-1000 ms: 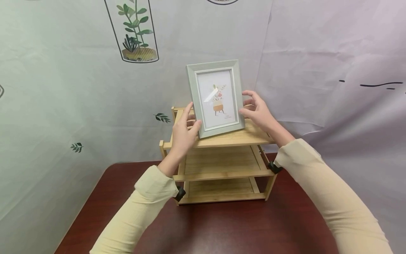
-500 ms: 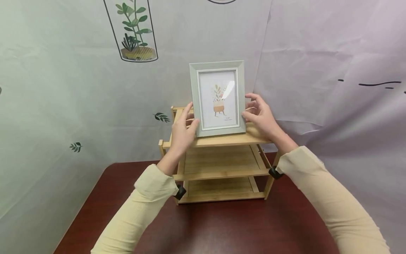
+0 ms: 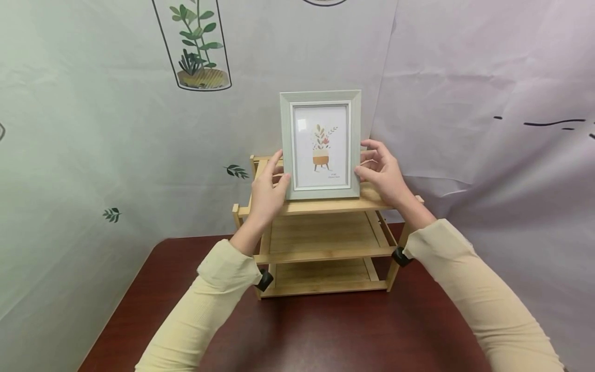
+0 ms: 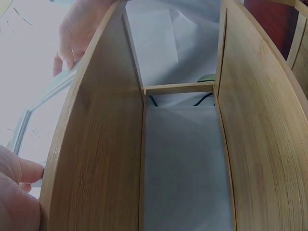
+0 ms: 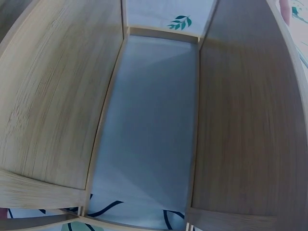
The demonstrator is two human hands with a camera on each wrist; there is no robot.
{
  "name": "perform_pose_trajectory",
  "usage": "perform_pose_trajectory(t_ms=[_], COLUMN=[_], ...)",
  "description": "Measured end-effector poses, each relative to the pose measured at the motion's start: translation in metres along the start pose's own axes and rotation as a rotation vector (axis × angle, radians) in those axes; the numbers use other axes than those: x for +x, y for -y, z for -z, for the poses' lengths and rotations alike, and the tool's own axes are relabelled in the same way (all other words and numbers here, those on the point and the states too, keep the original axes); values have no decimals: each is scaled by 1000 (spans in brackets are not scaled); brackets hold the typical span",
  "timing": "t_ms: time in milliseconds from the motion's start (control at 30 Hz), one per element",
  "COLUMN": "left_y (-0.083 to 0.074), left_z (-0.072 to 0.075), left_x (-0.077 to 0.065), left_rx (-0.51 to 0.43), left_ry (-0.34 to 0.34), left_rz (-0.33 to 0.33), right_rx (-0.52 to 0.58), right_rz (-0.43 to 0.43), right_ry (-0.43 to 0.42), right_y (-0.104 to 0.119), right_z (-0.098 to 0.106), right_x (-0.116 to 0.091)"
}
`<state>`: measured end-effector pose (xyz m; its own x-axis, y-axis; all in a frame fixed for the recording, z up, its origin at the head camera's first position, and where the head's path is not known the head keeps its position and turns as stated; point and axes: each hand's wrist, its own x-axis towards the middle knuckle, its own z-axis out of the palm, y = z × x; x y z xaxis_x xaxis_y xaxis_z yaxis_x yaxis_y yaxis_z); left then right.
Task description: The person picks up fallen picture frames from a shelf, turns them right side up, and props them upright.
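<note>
A pale grey-green picture frame [image 3: 321, 147] stands nearly upright on the top tier of a wooden three-tier rack [image 3: 325, 207]. Its print shows a potted plant. My left hand [image 3: 268, 194] holds the frame's left side low down, while my right hand [image 3: 383, 173] grips the right side, thumb at the edge and fingers partly behind. In the left wrist view, the left hand [image 4: 17, 187] and right hand [image 4: 82, 31] show beyond a board, at the frame's edges [image 4: 41, 127]. The right wrist view is mostly rack boards [image 5: 250, 130], with a sliver of a hand at the upper right.
The rack stands on a dark red table [image 3: 316, 330]. Two lower tiers [image 3: 325, 235] lie below the frame. A pale printed cloth [image 3: 130, 129] hangs close behind and around the sides. Black straps [image 3: 265, 280] sit at the cuffs.
The picture frame has turned from a leftward tilt to nearly straight, its top shifting right. My right hand has moved slightly right and down with it; my left hand has barely moved.
</note>
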<state>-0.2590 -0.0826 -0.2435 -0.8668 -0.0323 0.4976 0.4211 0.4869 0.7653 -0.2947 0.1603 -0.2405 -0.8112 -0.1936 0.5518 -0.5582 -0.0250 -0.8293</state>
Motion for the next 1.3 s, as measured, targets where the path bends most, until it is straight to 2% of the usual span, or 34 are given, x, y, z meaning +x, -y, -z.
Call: perform_pose_trajectory(t_ms=[800, 967, 1100, 1300], left_y=[4, 4, 5, 6], left_z=[-1, -1, -1, 0], left_x=[-1, -2, -3, -6], left_rx=[-11, -50, -95, -193], left_ry=[-3, -23, -50, -100], left_rz=[-9, -2, -21, -47], right_rx=[-16, -27, -43, -96], right_rz=[-13, -25, -29, 12], right_ry=[2, -4, -19, -22], right_y=[2, 1, 3, 5], right_z=[0, 1, 3, 11], right_x=[-1, -1, -2, -6])
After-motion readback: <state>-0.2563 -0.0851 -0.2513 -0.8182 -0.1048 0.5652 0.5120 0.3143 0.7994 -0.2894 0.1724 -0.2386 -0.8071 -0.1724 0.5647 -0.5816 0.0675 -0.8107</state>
